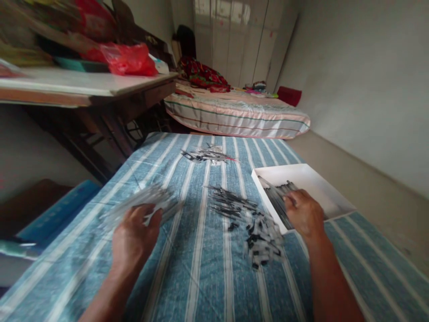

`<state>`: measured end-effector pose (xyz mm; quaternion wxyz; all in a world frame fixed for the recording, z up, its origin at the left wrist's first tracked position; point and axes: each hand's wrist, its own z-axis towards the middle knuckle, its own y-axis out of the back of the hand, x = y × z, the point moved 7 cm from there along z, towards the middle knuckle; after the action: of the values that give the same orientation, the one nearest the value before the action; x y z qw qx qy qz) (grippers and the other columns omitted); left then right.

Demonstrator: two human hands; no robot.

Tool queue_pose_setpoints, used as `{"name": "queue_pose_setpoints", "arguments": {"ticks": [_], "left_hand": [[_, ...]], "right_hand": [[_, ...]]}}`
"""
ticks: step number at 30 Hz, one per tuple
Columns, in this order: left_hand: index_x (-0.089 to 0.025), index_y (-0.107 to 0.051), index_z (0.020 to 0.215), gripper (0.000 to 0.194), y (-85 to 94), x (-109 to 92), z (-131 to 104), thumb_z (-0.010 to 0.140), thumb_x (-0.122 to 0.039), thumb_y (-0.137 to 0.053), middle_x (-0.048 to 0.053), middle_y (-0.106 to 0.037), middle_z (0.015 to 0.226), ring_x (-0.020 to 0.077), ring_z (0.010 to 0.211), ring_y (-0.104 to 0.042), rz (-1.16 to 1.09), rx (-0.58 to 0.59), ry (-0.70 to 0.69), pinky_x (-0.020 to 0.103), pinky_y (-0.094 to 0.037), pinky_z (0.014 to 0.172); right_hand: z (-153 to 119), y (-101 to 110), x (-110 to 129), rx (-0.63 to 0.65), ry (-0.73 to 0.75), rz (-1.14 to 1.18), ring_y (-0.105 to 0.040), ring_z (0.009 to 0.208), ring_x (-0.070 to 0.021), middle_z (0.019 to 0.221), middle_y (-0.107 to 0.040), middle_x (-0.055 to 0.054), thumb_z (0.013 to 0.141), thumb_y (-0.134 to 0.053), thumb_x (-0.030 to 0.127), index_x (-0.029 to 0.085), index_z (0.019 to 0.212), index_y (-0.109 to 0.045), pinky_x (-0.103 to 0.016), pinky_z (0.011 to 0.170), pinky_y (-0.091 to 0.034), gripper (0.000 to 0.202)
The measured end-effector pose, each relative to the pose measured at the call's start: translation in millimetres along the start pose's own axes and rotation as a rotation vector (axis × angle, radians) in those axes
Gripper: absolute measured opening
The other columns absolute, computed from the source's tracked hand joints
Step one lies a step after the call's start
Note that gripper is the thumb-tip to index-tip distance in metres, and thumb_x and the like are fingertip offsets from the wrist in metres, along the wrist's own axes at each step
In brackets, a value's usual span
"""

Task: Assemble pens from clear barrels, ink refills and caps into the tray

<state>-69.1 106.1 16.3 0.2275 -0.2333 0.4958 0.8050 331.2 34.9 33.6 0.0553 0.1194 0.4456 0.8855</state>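
Note:
My left hand [136, 232] is over a blurred pile of clear pen barrels [140, 201] on the left of the cloth. Its thumb stands apart from the curled fingers, and no barrel shows clearly gripped. Inside the white box [323, 188] on the right, my right hand [304, 212] has its fingers pressed together on a pen [285, 197] among several dark-filled pens lying side by side. Between my hands lie thin dark pen refills [231, 201]. Nearer to me is a heap of small black and clear pen caps [263, 241].
A blue striped cloth [211, 286] covers the table. Farther back lies another pile of thin dark and clear parts [211, 154]. A side table [83, 85] with a red plastic bag [129, 58] stands at left; a bed [241, 116] is behind. A blue box [60, 219] sits low at left.

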Motion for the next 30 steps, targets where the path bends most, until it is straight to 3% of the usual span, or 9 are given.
{"name": "queue_pose_setpoints", "arguments": {"ticks": [3,6,9,12,16,19,22,26,30], "left_hand": [[-0.021,-0.062,0.089,0.018,1.3,-1,2,0.082,-0.033,-0.051,0.010,-0.064,0.094,0.0310,0.084,-0.062,0.271,-0.017,-0.138,0.040,-0.047,0.069],[-0.017,-0.063,0.087,0.016,-10.8,2,1,0.080,-0.028,-0.053,0.014,-0.065,0.091,0.0354,0.087,-0.060,0.496,0.114,-0.159,0.039,-0.045,0.067],[-0.016,-0.062,0.082,0.017,-18.6,3,0,0.080,-0.029,-0.053,0.014,-0.065,0.094,0.0339,0.087,-0.060,0.609,0.201,-0.142,0.036,-0.044,0.065],[-0.016,-0.061,0.079,0.016,-20.4,3,1,0.081,-0.029,-0.050,0.012,-0.064,0.092,0.0302,0.087,-0.059,0.631,0.223,-0.144,0.033,-0.043,0.068],[-0.016,-0.057,0.073,0.017,-21.6,4,1,0.082,-0.028,-0.048,0.013,-0.063,0.087,0.0299,0.085,-0.057,0.606,0.253,-0.155,0.035,-0.042,0.072],[-0.016,-0.054,0.071,0.018,-20.9,3,0,0.083,-0.026,-0.046,0.016,-0.062,0.087,0.0321,0.083,-0.056,0.584,0.248,-0.154,0.037,-0.041,0.069],[-0.017,-0.053,0.070,0.015,-15.9,-2,-2,0.082,-0.023,-0.046,0.013,-0.060,0.081,0.0307,0.081,-0.057,0.516,0.181,-0.149,0.035,-0.041,0.069],[-0.020,-0.053,0.068,0.009,-9.4,-7,-3,0.078,-0.022,-0.054,0.006,-0.057,0.073,0.0247,0.074,-0.058,0.214,0.100,-0.070,0.030,-0.041,0.067],[-0.021,-0.059,0.072,0.006,-19.4,-10,-10,0.069,-0.020,-0.063,0.002,-0.061,0.066,0.0206,0.066,-0.059,-0.140,0.193,0.052,0.026,-0.042,0.063]], "right_hand": [[-3,-13,-30,0.230,-0.127,-0.129,-0.061,0.068,-0.0193,0.087,-0.067,-0.008,0.082,-0.050,0.026,0.019,0.079,-0.070,-0.029,0.060,-0.039,0.022],[-9,-19,-40,0.411,-0.129,-0.182,-0.062,0.070,-0.0204,0.087,-0.067,-0.010,0.081,-0.049,0.027,0.019,0.076,-0.073,-0.030,0.059,-0.037,0.025],[-10,-20,-40,0.493,-0.101,-0.229,-0.063,0.069,-0.0216,0.084,-0.067,-0.011,0.082,-0.049,0.028,0.019,0.070,-0.073,-0.030,0.058,-0.036,0.028],[-8,-17,-34,0.479,-0.087,-0.277,-0.062,0.066,-0.0234,0.078,-0.067,-0.013,0.085,-0.047,0.035,0.017,0.063,-0.070,-0.031,0.056,-0.034,0.036],[-7,-12,2,0.234,-0.001,-0.184,-0.059,0.065,-0.0217,0.071,-0.065,-0.011,0.088,-0.046,0.032,0.016,0.067,-0.068,-0.031,0.059,-0.036,0.034],[-19,-17,50,0.128,0.237,0.066,-0.058,0.069,-0.0191,0.068,-0.062,-0.006,0.089,-0.047,0.025,0.017,0.065,-0.065,-0.030,0.068,-0.038,0.030],[-34,-26,88,0.138,0.404,0.200,-0.056,0.075,-0.0185,0.073,-0.062,-0.005,0.088,-0.050,0.018,0.017,0.069,-0.064,-0.030,0.074,-0.039,0.024],[-46,-40,114,0.241,0.477,0.161,-0.055,0.081,-0.0208,0.082,-0.064,-0.007,0.083,-0.055,0.011,0.018,0.073,-0.065,-0.032,0.074,-0.039,0.016],[-52,-54,121,0.335,0.484,0.089,-0.053,0.091,-0.0237,0.094,-0.063,-0.009,0.081,-0.054,0.009,0.018,0.074,-0.065,-0.035,0.077,-0.039,0.016]]}}
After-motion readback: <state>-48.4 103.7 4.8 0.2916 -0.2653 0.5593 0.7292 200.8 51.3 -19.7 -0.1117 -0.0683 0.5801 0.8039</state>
